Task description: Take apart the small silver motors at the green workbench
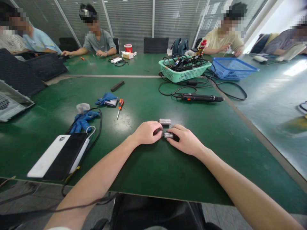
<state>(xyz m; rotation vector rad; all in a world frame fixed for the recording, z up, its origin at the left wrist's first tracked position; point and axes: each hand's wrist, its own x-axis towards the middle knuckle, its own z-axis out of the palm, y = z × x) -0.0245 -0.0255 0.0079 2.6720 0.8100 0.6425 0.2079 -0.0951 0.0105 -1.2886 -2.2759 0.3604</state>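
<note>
On the green table in front of me, my right hand (185,139) grips a small silver metal cylinder (168,135) between thumb and fingers; its dark end goes under the palm. My left hand (148,132) is closed, fingertips curled close to the left end of that cylinder. Whatever the left fingers pinch, if anything, is too small and hidden to make out. A second silver cylinder (165,121) lies on its side just beyond, near the left index finger. Left of the hands rests an orange-and-black screwdriver (120,105).
A black electric screwdriver (201,97) with its cord lies beyond my hands. Behind it stand a green basket (178,75) of cables and a blue basket (233,70). To the left are blue gloves (83,121) and a white-and-black device (59,156). Several people sit around the table.
</note>
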